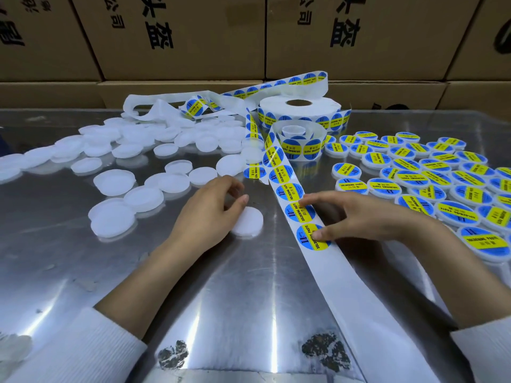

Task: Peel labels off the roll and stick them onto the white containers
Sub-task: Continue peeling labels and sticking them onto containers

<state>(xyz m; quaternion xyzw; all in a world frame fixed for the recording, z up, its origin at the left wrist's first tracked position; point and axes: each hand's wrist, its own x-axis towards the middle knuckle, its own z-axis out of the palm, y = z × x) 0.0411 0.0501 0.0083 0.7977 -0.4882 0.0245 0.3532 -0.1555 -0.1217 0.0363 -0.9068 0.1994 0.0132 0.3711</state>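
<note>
On a shiny metal table, the left hand sits just left of centre, its fingers loosely curled and resting on a plain white container that lies flat on the table; whether it truly grips the container or only steadies it, I cannot tell. The right hand lies just right of centre with fingers spread, its thumb pressing on the edge of the lowest blue and yellow label and its forefinger touching the label above it, on a white backing strip; nothing is pinched between the fingers. That strip runs from the lower right of the frame up to a small label roll at upper centre, with a larger roll just behind it. Loose used backing lies crumpled in the upper left. Unlabelled white containers are scattered across the left half of the frame, and labelled containers crowd together on the right side. Brown cardboard boxes with black print fill the top of the frame. White sleeves cover both forearms at the bottom corners.
</note>
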